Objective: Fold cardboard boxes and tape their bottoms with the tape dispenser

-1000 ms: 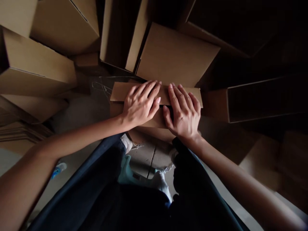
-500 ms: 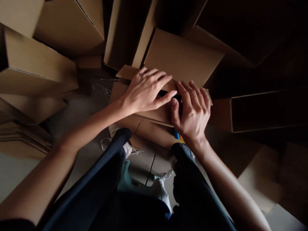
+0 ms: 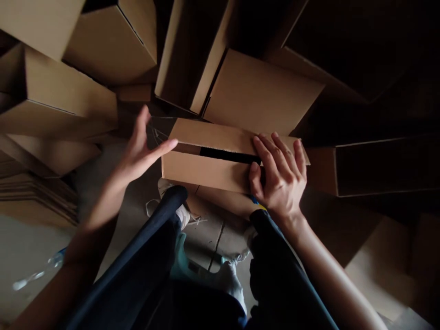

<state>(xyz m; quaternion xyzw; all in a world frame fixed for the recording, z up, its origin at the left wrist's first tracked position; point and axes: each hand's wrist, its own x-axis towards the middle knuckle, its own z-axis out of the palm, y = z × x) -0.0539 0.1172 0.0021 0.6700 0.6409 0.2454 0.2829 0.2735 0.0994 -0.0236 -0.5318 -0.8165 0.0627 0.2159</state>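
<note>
A small cardboard box (image 3: 206, 172) stands between my knees, its two long top flaps almost meeting over a dark gap. My right hand (image 3: 282, 178) lies spread on its right end, fingers over the far flap (image 3: 213, 135) and thumb by the near one. Off the left end, my left hand (image 3: 135, 153) is open, with thumb and forefinger wide apart. Its thumb tip is close to the far flap's left corner; I cannot tell whether they touch. Something blue and yellow (image 3: 257, 203) shows partly beside my right wrist, too hidden to name.
Larger cardboard boxes (image 3: 113, 43) crowd the far side and the left. A long dark open box (image 3: 385, 167) lies on the right. Flattened cardboard (image 3: 37, 197) is stacked at left. A clear bottle-like object (image 3: 37, 275) and a pale teal item (image 3: 185, 261) lie on the floor.
My left hand has moved left off the box top, opening its fingers and uncovering the flaps and gap. My right hand stays on the right end. The view has shifted slightly.
</note>
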